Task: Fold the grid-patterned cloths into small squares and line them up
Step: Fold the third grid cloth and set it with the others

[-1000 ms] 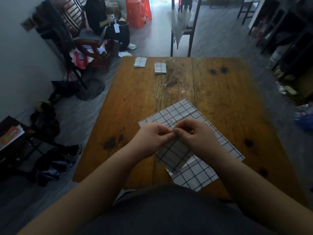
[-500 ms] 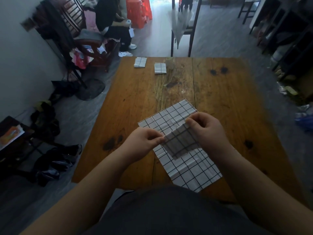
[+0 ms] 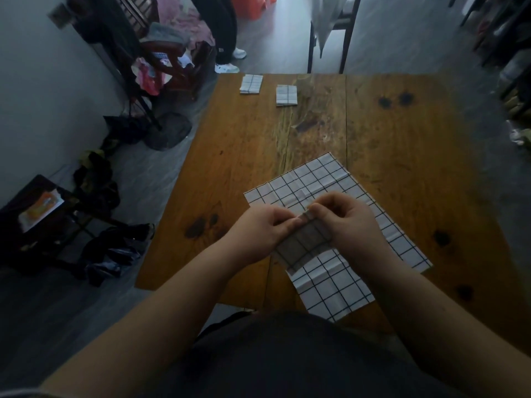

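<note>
Folding can be called about half done, judging by the layout: two small folded grid-patterned squares (image 3: pixel 251 84) are lined up near each other at the far edge of the brown wooden bench (image 3: pixel 402 139). A third, partly folded white grid-patterned cloth (image 3: pixel 304 245) is pinched along its top edge by both hands, left hand (image 3: pixel 260 228) and right hand (image 3: pixel 349 222), over a flat unfolded grid-patterned cloth (image 3: pixel 330 285) not yet tackled.
</note>
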The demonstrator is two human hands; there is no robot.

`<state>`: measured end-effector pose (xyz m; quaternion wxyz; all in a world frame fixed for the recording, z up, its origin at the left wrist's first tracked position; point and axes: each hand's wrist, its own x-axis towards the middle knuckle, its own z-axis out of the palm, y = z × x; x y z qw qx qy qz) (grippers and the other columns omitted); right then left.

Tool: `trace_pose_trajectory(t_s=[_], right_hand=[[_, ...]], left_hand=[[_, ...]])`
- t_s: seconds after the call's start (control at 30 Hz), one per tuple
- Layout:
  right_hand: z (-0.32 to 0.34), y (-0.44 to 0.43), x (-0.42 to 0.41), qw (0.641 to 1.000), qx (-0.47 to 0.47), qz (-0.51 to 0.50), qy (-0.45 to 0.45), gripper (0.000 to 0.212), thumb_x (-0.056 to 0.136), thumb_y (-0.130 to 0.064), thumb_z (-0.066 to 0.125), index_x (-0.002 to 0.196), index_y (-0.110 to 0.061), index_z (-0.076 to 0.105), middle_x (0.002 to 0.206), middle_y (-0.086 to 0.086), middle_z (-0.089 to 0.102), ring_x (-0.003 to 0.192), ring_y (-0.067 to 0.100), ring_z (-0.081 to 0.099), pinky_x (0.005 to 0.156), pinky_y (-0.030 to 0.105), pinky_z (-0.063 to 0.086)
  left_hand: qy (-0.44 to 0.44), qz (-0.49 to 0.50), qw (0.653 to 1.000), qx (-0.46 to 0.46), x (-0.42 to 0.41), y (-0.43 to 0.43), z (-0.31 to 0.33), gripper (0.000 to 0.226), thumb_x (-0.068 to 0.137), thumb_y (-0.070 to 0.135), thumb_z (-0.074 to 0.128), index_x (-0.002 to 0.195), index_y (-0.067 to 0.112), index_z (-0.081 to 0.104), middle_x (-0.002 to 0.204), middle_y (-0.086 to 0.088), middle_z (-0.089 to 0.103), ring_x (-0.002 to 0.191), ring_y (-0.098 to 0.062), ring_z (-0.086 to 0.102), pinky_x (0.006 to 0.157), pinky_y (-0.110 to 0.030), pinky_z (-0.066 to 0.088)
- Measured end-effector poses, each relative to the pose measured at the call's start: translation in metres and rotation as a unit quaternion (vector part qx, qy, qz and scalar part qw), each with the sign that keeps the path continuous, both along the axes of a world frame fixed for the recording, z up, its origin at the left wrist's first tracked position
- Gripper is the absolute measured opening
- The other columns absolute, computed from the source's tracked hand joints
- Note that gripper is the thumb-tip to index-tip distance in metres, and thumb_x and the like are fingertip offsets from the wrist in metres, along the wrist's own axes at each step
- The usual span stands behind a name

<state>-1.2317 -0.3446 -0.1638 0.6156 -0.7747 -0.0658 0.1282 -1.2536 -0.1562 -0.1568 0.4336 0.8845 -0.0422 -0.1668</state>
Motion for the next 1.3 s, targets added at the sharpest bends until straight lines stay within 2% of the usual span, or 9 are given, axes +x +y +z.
trace_pose_trajectory(t_s=[0.2, 0.37, 0.47, 0.57, 0.73, 0.9, 1.03, 1.23, 1.3], right_hand=[[0.006, 0.017, 0.018, 0.999, 0.024, 0.006, 0.021, 0.008, 0.097, -0.024, 0.062, 0.09, -0.022, 0.066, 0.092, -0.004, 0.061, 0.087, 0.012, 0.058, 0.069, 0.028, 0.049], [0.013, 0.057, 0.023, 0.993, 0.03, 0.113, 0.031, 0.01, 0.096, -0.023, 0.062, 0.088, -0.022, 0.068, 0.081, -0.013, 0.064, 0.074, -0.002, 0.06, 0.06, 0.017, 0.05], [0.019, 0.085, 0.021, 0.972, 0.05, 0.227, 0.036, 0.016, 0.096, -0.017, 0.063, 0.083, -0.024, 0.069, 0.079, -0.01, 0.065, 0.074, 0.006, 0.061, 0.063, 0.021, 0.051], [0.022, 0.12, 0.008, 0.944, 0.099, 0.313, 0.039, 0.019, 0.096, -0.013, 0.062, 0.083, -0.025, 0.068, 0.079, -0.007, 0.063, 0.075, 0.011, 0.059, 0.065, 0.023, 0.051], [0.017, 0.195, -0.027, 0.903, 0.147, 0.398, 0.071, 0.007, 0.092, -0.017, 0.062, 0.093, -0.009, 0.062, 0.086, 0.002, 0.061, 0.08, 0.016, 0.059, 0.069, 0.027, 0.051], [0.011, 0.275, -0.076, 0.88, 0.169, 0.434, 0.093, 0.004, 0.095, -0.009, 0.059, 0.092, -0.005, 0.058, 0.086, 0.009, 0.053, 0.073, 0.018, 0.054, 0.059, 0.03, 0.048], [0.008, 0.348, -0.122, 0.885, 0.158, 0.436, 0.049, 0.016, 0.09, -0.004, 0.057, 0.09, -0.017, 0.066, 0.1, 0.001, 0.059, 0.091, 0.015, 0.055, 0.078, 0.024, 0.047], [-0.017, 0.463, -0.205, 0.934, 0.102, 0.327, 0.104, 0.022, 0.087, -0.023, 0.066, 0.108, -0.03, 0.066, 0.113, -0.004, 0.064, 0.106, 0.012, 0.063, 0.09, 0.029, 0.05], [-0.027, 0.504, -0.233, 0.931, 0.108, 0.265, 0.225, 0.018, 0.098, -0.022, 0.06, 0.116, -0.024, 0.062, 0.121, 0.003, 0.064, 0.113, 0.018, 0.064, 0.089, 0.038, 0.054]], left_hand=[[0.015, 0.074, 0.997, -0.026, -0.022, 0.037, -0.004, 0.011, 0.096, 0.037, 0.059, 0.096, 0.038, 0.07, 0.092, 0.003, 0.075, 0.086, -0.009, 0.068, 0.081, -0.035, 0.059], [0.102, 0.133, 0.975, -0.148, -0.048, 0.08, -0.003, 0.055, 0.093, 0.056, 0.044, 0.11, 0.013, 0.074, 0.105, -0.004, 0.076, 0.102, -0.018, 0.071, 0.094, -0.043, 0.057], [0.157, 0.188, 0.942, -0.23, -0.063, 0.103, -0.007, 0.075, 0.093, 0.07, 0.031, 0.124, 0.013, 0.069, 0.118, -0.008, 0.074, 0.114, -0.026, 0.068, 0.1, -0.048, 0.052], [0.213, 0.226, 0.894, -0.323, -0.076, 0.124, -0.011, 0.069, 0.098, 0.064, 0.033, 0.13, 0.011, 0.063, 0.126, -0.014, 0.07, 0.121, -0.032, 0.064, 0.108, -0.056, 0.046], [0.311, 0.193, 0.823, -0.434, -0.125, 0.161, -0.013, 0.061, 0.106, 0.053, 0.033, 0.132, 0.004, 0.058, 0.122, -0.02, 0.069, 0.111, -0.041, 0.065, 0.086, -0.043, 0.059], [0.239, 0.252, 0.776, -0.527, -0.199, 0.222, -0.027, 0.03, 0.098, 0.026, 0.052, 0.099, 0.019, 0.081, 0.087, -0.006, 0.07, 0.074, -0.018, 0.065, 0.07, -0.035, 0.057], [0.19, 0.332, 0.713, -0.587, -0.258, 0.28, -0.038, 0.031, 0.091, 0.018, 0.049, 0.092, 0.012, 0.078, 0.076, -0.006, 0.055, 0.058, -0.014, 0.056, 0.059, -0.03, 0.053], [0.075, 0.483, 0.654, -0.577, -0.35, 0.389, -0.055, 0.028, 0.105, 0.01, 0.043, 0.129, 0.003, 0.057, 0.104, -0.009, 0.072, 0.088, -0.017, 0.07, 0.076, -0.029, 0.06], [0.046, 0.537, 0.639, -0.549, -0.379, 0.426, -0.057, 0.027, 0.105, 0.009, 0.043, 0.128, 0.007, 0.058, 0.116, -0.014, 0.069, 0.097, -0.021, 0.068, 0.084, -0.034, 0.058]])
